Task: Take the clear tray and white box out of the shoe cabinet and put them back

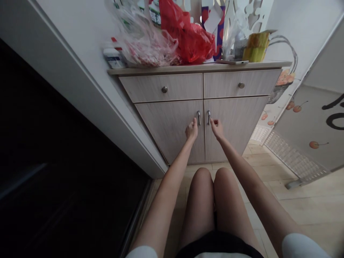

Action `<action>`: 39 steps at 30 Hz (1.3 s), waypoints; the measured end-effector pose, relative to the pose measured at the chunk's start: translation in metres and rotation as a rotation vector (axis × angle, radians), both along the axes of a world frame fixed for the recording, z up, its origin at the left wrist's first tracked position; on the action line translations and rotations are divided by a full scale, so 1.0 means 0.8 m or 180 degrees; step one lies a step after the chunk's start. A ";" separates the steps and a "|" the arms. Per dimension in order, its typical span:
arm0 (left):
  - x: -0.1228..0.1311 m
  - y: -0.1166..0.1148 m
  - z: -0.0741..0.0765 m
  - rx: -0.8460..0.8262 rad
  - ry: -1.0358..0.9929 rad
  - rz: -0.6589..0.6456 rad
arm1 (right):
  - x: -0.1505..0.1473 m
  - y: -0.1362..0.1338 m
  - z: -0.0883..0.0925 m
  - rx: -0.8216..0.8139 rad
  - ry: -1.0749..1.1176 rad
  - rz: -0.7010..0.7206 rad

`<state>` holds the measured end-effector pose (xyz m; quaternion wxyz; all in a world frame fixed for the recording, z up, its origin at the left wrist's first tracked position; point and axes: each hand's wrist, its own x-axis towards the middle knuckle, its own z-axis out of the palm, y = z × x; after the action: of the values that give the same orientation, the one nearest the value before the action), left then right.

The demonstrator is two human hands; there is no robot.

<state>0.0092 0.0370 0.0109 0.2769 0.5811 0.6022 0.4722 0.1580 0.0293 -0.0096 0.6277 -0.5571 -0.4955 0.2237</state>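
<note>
Low wooden cabinet (pixel 172 132), both doors shut: left hand (pixel 191 129) sits just below the left door handle (pixel 199 117), fingers loosely curled with the tips at the handle, holding nothing; right hand (pixel 216 129) sits just below the right door handle (pixel 209 117), fingers part-spread and empty. On the cabinet top: red plastic bag (pixel 192 37), clear bag (pixel 145 39), yellow pack (pixel 256 46), phone (pixel 232 61).

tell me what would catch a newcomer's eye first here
The two bare arms stretched to the middle of the cabinet: the left hand at the left door handle, the right hand at the right door handle, both doors shut. Next, the bright red plastic bag on the cabinet top among clear bags.
</note>
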 end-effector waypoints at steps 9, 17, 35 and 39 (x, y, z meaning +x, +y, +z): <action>0.034 0.053 -0.002 0.0415 -0.0276 0.0293 | -0.016 0.070 -0.012 0.0286 -0.0409 0.0392; 0.013 0.023 -0.018 0.0289 -0.0548 -0.0539 | -0.010 0.017 -0.026 0.0503 -0.0390 0.0260; -0.109 -0.182 -0.065 0.1254 -0.0893 0.0453 | 0.075 -0.216 -0.018 0.0344 -0.0248 -0.0353; -0.138 -0.196 -0.071 0.1424 -0.1069 0.0644 | 0.093 -0.238 -0.020 0.0374 -0.0268 -0.0504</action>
<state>-0.1014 -0.1195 -0.0459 0.1893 0.4785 0.4838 0.7079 0.2326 -0.1612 -0.0255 0.6536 -0.5657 -0.4882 0.1203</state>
